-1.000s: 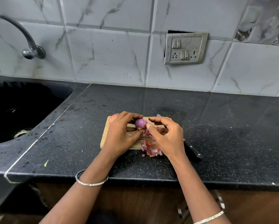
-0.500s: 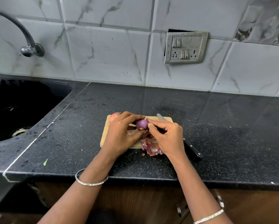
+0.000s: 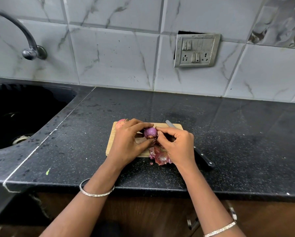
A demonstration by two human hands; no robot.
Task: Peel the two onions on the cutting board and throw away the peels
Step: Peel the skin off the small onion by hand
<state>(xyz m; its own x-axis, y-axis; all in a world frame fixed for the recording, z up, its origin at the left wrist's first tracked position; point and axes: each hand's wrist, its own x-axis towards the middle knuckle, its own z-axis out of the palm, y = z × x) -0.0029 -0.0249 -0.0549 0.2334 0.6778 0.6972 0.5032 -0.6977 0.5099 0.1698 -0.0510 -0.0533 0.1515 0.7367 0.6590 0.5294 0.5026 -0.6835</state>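
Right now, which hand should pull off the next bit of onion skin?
Right, I think. The left hand grips the purple onion steady, and the right hand pinches at its side, close to the pile of peels.

purple onion, pale wood cutting board, black speckled counter, grey-veined white tiles

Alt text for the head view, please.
The left hand holds a purple onion over a wooden cutting board on a black counter while the right hand pinches at its side. Loose peels lie at the board's near edge, a second onion sits at its far left corner, and a knife lies to the right.
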